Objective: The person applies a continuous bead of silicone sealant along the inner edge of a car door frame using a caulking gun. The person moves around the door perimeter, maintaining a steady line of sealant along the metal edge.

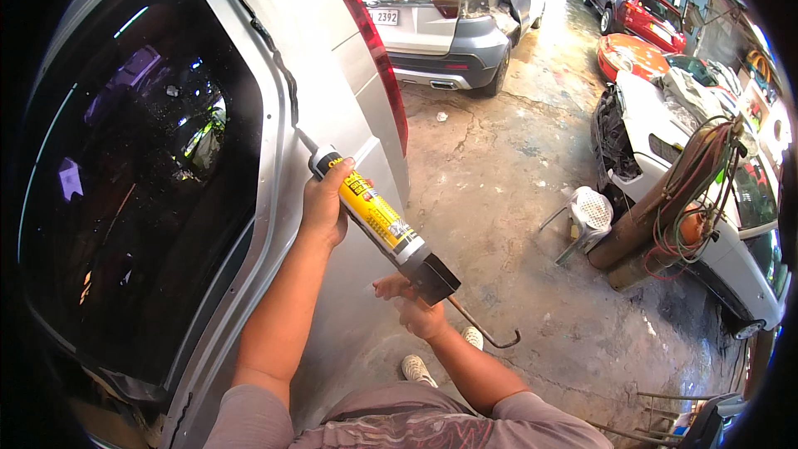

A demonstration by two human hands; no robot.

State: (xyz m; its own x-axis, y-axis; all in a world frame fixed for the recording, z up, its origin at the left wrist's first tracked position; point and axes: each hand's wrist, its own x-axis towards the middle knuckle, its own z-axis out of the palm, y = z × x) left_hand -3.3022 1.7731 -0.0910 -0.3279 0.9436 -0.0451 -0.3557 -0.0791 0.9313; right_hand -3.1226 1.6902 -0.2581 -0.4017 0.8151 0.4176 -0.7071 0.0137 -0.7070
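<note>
My left hand [327, 202] is wrapped around the front of a yellow and black sealant cartridge [380, 212] in a caulking gun [431, 279]. Behind it, my right hand [414, 308] grips the gun at its handle, which is mostly hidden. The hooked plunger rod sticks out at the lower right. The grey nozzle [305, 139] points up and left, its tip at the lower end of a black sealant bead [274, 53]. That bead runs down the silver body panel [330, 81] of a vehicle, beside the frame around a dark window [156, 168].
A red tail light [380, 62] edges the silver vehicle. Beyond stands a damaged white and grey car [436, 37]. At right are a white plastic stool [589, 212], gas cylinders [654, 206] hung with hoses [692, 181], a partly dismantled white car [648, 156] and red cars further back.
</note>
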